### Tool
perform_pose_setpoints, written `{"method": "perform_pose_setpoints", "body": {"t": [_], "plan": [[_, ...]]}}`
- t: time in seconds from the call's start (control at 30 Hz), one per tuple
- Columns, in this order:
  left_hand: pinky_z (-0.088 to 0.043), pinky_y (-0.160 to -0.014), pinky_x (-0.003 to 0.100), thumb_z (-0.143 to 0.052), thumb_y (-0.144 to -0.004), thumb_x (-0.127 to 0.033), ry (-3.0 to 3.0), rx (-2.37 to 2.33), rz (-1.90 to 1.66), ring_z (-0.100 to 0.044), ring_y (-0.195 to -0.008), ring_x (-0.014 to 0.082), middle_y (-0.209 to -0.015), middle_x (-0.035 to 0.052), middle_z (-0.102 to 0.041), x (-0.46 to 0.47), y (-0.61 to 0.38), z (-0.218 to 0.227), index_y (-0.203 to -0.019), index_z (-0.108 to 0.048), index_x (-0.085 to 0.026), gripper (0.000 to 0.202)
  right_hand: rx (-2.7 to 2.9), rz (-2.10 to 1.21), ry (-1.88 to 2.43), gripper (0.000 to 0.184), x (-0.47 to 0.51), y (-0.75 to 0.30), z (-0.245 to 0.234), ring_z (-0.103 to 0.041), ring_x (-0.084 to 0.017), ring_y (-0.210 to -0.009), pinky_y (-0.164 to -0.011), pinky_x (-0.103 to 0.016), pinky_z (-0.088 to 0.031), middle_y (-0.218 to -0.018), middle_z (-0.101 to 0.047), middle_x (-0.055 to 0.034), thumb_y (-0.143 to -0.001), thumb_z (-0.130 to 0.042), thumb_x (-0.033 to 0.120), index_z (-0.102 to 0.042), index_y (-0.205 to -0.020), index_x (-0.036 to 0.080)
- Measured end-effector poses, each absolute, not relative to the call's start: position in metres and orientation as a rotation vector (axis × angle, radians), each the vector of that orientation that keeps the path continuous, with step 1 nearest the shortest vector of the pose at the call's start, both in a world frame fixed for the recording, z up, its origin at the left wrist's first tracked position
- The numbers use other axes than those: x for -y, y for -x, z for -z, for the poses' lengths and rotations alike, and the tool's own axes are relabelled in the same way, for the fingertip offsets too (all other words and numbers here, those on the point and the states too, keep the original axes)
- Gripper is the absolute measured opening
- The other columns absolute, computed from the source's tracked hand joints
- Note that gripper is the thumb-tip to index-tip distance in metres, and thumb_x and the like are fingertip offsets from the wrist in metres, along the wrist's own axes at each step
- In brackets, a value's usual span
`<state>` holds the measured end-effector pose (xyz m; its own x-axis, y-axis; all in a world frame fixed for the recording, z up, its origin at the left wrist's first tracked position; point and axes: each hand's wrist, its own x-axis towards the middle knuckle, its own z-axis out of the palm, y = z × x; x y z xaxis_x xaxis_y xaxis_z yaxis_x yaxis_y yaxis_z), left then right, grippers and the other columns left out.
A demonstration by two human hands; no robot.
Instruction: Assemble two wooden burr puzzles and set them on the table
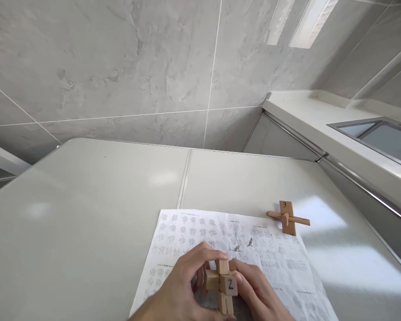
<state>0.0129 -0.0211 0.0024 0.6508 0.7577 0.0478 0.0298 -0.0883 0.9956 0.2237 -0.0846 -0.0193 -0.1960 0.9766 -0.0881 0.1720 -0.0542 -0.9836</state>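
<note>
Both hands hold a wooden burr puzzle (212,280) made of square-ended pieces, one end marked "2". My left hand (187,283) curls round its left side, with a finger on the top end and the thumb near the bottom end. On the right side, my right hand (257,285) presses its thumb and fingers close to the numbered piece. The puzzle is above a creased instruction sheet (173,256) printed with many small diagrams. Part of the puzzle's far side is hidden by the fingers.
A second wooden puzzle (289,227), cross-shaped and marked with a number, lies at the sheet's upper right edge. The white table (87,214) has a seam down its middle. Beyond it is a grey tiled floor (120,67); a white counter with a sink (384,129) stands at right.
</note>
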Motion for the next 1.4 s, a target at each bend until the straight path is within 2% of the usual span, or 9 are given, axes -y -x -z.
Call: {"method": "perform_pose_setpoints", "body": {"t": [0.3, 0.43, 0.57, 0.67, 0.73, 0.8, 0.9, 1.0, 1.4], "plan": [[-0.042, -0.066, 0.022, -0.098, -0.067, -0.013, -1.625, -0.605, -0.725, -0.055, -0.083, 0.0159, -0.109, -0.0008, -0.062, 0.024, -0.011, 0.004, -0.137, -0.064, -0.046, 0.085, 1.327, -1.473, 1.296, 0.061, 0.085, -0.226, 0.009, -0.058, -0.024, -0.074, -0.076, -0.036, -0.051, -0.075, -0.064, -0.0037, -0.105, -0.049, 0.078, -0.071, -0.080, 0.026], [-0.044, -0.069, 0.023, -0.097, -0.074, -0.019, -1.628, -0.550, -0.767, -0.057, -0.085, 0.0160, -0.109, -0.0004, -0.060, 0.024, -0.010, 0.006, -0.139, -0.061, -0.047, 0.079, 1.286, -1.517, 1.266, 0.058, 0.089, -0.226, 0.005, -0.058, -0.024, -0.071, -0.075, -0.035, -0.052, -0.069, -0.060, -0.0023, -0.104, -0.056, 0.075, -0.070, -0.076, 0.026], [-0.050, -0.074, 0.027, -0.100, -0.072, -0.032, -1.491, -0.642, -0.678, -0.055, -0.086, 0.0164, -0.113, 0.0017, -0.059, 0.023, -0.009, 0.004, -0.135, -0.065, -0.040, 0.072, 0.999, -1.610, 1.295, 0.057, 0.094, -0.224, 0.015, -0.057, -0.023, -0.070, -0.067, -0.034, -0.051, -0.072, -0.060, -0.0023, -0.097, -0.063, 0.080, -0.072, -0.083, 0.026], [-0.052, -0.071, 0.028, -0.096, -0.081, -0.048, -1.342, -0.816, -0.656, -0.053, -0.078, 0.0123, -0.127, 0.0061, -0.057, 0.021, -0.007, 0.004, -0.151, -0.051, -0.040, 0.084, 0.682, -1.691, 1.248, 0.056, 0.087, -0.223, 0.024, -0.048, -0.018, -0.058, -0.055, -0.031, -0.044, -0.065, -0.052, 0.0019, -0.094, -0.067, 0.081, -0.072, -0.088, 0.025], [-0.053, -0.073, 0.029, -0.086, -0.091, -0.055, -1.286, -0.903, -0.652, -0.053, -0.076, 0.0113, -0.132, 0.0083, -0.056, 0.019, -0.006, 0.004, -0.155, -0.046, -0.039, 0.077, 0.523, -1.663, 1.182, 0.059, 0.077, -0.225, 0.027, -0.036, -0.012, -0.049, -0.048, -0.027, -0.035, -0.060, -0.043, 0.0057, -0.094, -0.068, 0.079, -0.064, -0.077, 0.023], [-0.052, -0.075, 0.030, -0.078, -0.097, -0.059, -1.251, -0.945, -0.651, -0.054, -0.076, 0.0115, -0.130, 0.0081, -0.057, 0.019, -0.007, 0.001, -0.152, -0.049, -0.036, 0.066, 0.352, -1.597, 1.126, 0.064, 0.065, -0.230, 0.025, -0.026, -0.007, -0.045, -0.044, -0.024, -0.029, -0.059, -0.036, 0.0088, -0.087, -0.077, 0.080, -0.055, -0.070, 0.023], [-0.051, -0.077, 0.031, -0.075, -0.097, -0.065, -1.235, -0.960, -0.642, -0.052, -0.075, 0.0113, -0.125, 0.0067, -0.060, 0.019, -0.008, -0.005, -0.145, -0.054, -0.033, 0.060, 0.193, -1.607, 1.060, 0.053, 0.053, -0.241, 0.019, -0.026, -0.007, -0.049, -0.041, -0.019, -0.031, -0.065, -0.035, 0.0095, -0.085, -0.090, 0.063, -0.058, -0.076, 0.022], [-0.050, -0.078, 0.031, -0.073, -0.098, -0.066, -1.281, -0.958, -0.617, -0.053, -0.076, 0.0117, -0.123, 0.0065, -0.061, 0.018, -0.008, -0.007, -0.143, -0.056, -0.032, 0.059, 0.103, -1.586, 0.977, 0.042, 0.049, -0.251, 0.019, -0.024, -0.006, -0.051, -0.038, -0.014, -0.031, -0.068, -0.033, 0.0097, -0.087, -0.094, 0.049, -0.063, -0.084, 0.020], [-0.051, -0.076, 0.031, -0.068, -0.104, -0.057, -1.385, -0.882, -0.578, -0.060, -0.079, 0.0142, -0.120, 0.0071, -0.063, 0.013, -0.002, 0.000, -0.145, -0.055, -0.032, 0.049, -0.112, -1.567, 0.645, 0.034, 0.042, -0.271, 0.022, -0.039, -0.004, -0.046, -0.039, -0.013, -0.046, -0.070, -0.037, 0.0109, -0.096, -0.086, 0.030, -0.054, -0.090, 0.022]]}}
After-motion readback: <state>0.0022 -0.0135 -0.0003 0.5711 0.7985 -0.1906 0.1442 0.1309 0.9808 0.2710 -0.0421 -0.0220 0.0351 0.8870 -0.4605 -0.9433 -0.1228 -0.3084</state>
